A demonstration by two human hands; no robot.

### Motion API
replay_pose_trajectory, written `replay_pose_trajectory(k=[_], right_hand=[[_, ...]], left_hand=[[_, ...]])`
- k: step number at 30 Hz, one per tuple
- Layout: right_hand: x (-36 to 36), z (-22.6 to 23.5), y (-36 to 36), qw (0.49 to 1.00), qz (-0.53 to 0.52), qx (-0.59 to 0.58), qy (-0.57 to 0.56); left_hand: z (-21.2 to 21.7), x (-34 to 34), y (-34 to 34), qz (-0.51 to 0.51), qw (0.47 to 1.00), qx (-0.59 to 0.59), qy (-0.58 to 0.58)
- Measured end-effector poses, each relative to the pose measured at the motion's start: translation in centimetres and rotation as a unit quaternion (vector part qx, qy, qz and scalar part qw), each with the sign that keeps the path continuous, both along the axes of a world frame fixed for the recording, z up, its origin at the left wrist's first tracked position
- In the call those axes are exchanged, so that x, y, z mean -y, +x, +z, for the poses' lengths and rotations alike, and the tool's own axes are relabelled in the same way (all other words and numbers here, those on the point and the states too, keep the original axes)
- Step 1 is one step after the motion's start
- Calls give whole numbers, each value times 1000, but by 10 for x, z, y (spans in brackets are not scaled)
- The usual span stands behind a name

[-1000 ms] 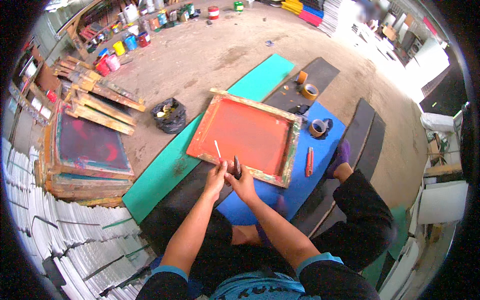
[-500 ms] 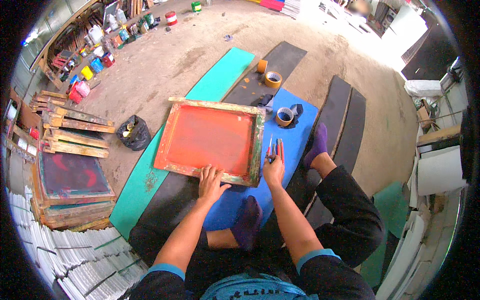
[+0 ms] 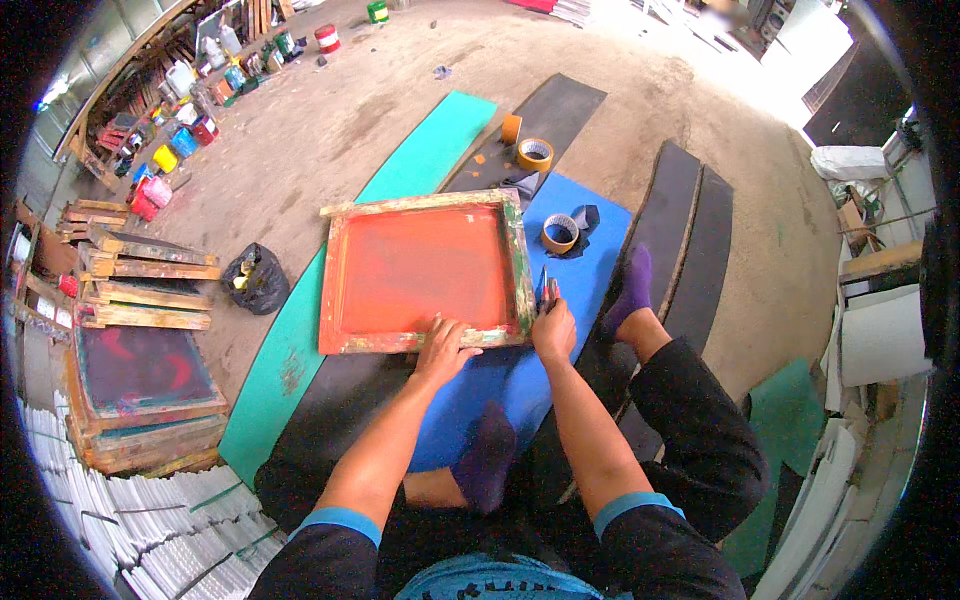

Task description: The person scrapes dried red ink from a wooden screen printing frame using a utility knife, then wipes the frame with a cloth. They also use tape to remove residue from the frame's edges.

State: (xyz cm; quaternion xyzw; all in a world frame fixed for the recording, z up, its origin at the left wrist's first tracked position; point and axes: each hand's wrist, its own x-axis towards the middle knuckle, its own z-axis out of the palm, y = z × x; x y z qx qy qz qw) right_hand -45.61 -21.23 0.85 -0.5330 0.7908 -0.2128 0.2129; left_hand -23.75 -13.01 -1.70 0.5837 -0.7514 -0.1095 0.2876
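A wooden screen-printing frame (image 3: 420,270) with an orange-red mesh lies across the mats in front of me, its rails smeared with old paint. My left hand (image 3: 447,347) grips its near rail, with the fingertips over the inner edge and the thumb to the right. Close to the frame's near right corner, my right hand (image 3: 555,330) is closed around a hand tool (image 3: 546,288). Only the tool's narrow metal end shows above the fist; the grip is hidden. Beyond that hand, a tape roll (image 3: 560,233) lies on the blue mat (image 3: 592,222) beside a dark crumpled cloth (image 3: 587,218).
Two more tape rolls (image 3: 535,154) are on a dark mat farther off. A black plastic bag (image 3: 255,278) stands left of the green mat (image 3: 425,145). Stacked frames (image 3: 150,375) and white bundles (image 3: 165,520) line the left; paint cans (image 3: 183,142) stand far left.
The frame has turned slightly counterclockwise, its near right corner now beside my right hand. My left hand has moved right and up with it. The red-handled tools near my right hand no longer show.
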Motion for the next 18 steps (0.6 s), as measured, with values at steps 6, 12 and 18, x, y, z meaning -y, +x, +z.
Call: replay_pose_trajectory(k=[6, 12, 18], right_hand=[[12, 7, 2, 999, -6, -10, 34], [2, -5, 7, 986, 85, -146, -5], [-25, -21, 44, 930, 206, -243, -186]], left_hand=[[-20, 8, 2, -1, 1000, -16, 19], [12, -29, 19, 9, 999, 42, -3], [29, -100, 101, 157, 988, 3, -5]])
